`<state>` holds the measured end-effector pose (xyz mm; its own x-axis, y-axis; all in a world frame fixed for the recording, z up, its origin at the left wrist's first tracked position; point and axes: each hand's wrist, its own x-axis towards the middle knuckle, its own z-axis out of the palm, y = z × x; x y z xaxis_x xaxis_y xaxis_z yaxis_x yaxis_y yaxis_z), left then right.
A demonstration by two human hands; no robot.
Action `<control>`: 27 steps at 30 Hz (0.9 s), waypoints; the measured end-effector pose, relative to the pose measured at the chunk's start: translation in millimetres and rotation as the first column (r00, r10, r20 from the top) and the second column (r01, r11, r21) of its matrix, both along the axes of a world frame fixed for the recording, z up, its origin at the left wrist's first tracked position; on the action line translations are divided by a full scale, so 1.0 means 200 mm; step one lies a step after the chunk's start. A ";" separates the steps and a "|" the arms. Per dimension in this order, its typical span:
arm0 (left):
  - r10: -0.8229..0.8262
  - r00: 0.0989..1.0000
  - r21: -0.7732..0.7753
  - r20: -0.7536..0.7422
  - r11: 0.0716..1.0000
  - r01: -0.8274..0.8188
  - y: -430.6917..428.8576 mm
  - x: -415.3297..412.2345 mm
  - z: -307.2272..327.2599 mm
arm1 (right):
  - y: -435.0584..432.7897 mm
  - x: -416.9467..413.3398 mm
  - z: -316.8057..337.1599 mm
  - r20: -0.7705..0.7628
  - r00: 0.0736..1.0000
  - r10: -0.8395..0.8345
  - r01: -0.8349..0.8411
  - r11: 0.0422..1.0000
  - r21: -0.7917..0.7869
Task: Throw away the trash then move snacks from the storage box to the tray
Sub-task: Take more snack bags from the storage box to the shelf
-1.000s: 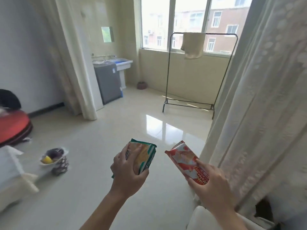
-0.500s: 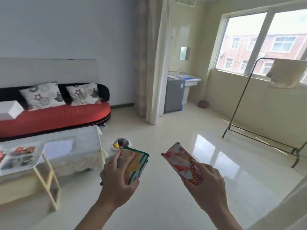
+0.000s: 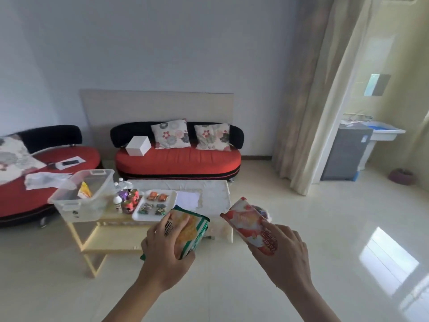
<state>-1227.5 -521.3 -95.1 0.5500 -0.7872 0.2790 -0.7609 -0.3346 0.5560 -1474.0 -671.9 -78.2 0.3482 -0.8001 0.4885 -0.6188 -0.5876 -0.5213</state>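
Now both hands are raised in front of the person, above the pale tiled floor, each carrying 1 snack. The left hand (image 3: 162,252) has its grip closed round a green packet (image 3: 191,230), fingers curled over the printed face and thumb underneath. The right hand (image 3: 286,249) has its grip closed on the lower end of a red packet (image 3: 245,220), which tilts up and to the left. The 2 packets are near each other but apart.

Beyond the hands stands a pale yellow folding surface (image 3: 113,218). On it sits a white tray (image 3: 148,218) with 4 small wrapped snacks laid in 2 rows. To the tray's left are a cluster of cans (image 3: 130,201) and a small bottle (image 3: 118,203), and further left the clear storage box (image 3: 76,210), open at the top, with a yellow-orange packet (image 3: 84,192) leaning inside it.

Behind the surface is a low table under a white cloth (image 3: 204,189), then a red sofa (image 3: 178,159) bearing 2 flowered cushions and a white box (image 3: 138,146).
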 end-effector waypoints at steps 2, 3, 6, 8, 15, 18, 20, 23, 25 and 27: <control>0.057 0.998 0.007 -0.001 0.998 -0.057 0.06 0.15 -0.02 | -0.01 0.20 0.00 0.000 0.999 0.040 -0.040 0.999 -0.004; 0.088 0.996 0.008 -0.009 0.996 -0.088 0.08 0.22 -0.02 | -0.02 0.29 -0.01 0.002 0.998 0.062 -0.062 0.998 -0.002; 0.164 0.985 0.015 -0.042 0.986 -0.164 0.13 0.40 -0.05 | -0.04 0.58 -0.05 -0.004 0.990 0.138 -0.138 0.990 0.018; 0.190 0.981 0.022 -0.038 0.982 -0.190 0.15 0.53 -0.06 | -0.06 0.77 -0.08 0.007 0.983 0.183 -0.183 0.983 0.028; 0.300 0.954 0.045 -0.012 0.953 -0.299 0.04 1.07 -0.10 | -0.21 1.46 -0.19 0.023 0.950 0.311 -0.312 0.949 0.053; 0.364 0.931 0.033 -0.023 0.931 -0.363 -0.04 1.32 -0.10 | -0.32 1.76 -0.21 0.025 0.938 0.346 -0.347 0.935 0.076; 0.399 0.916 0.027 -0.034 0.917 -0.398 -0.09 1.47 -0.10 | -0.38 1.96 -0.22 0.022 0.927 0.374 -0.375 0.923 0.089; 0.439 0.897 0.029 -0.043 0.898 -0.438 -0.16 1.69 -0.10 | -0.45 2.27 -0.24 0.000 0.908 0.419 -0.417 0.905 0.079; 0.482 0.875 0.040 -0.046 0.876 -0.480 -0.17 1.83 -0.12 | -0.48 2.45 -0.25 -0.020 0.895 0.446 -0.442 0.892 0.096; 0.522 0.851 0.041 -0.059 0.853 -0.521 -0.16 1.94 -0.15 | -0.48 2.61 -0.27 -0.036 0.879 0.475 -0.470 0.877 0.096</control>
<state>-838.8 -552.4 -125.1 0.8980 -0.3848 0.2136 -0.4329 -0.6849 0.5861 -952.2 -767.7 -132.3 0.7198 -0.5696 0.3968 -0.3081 -0.7744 -0.5526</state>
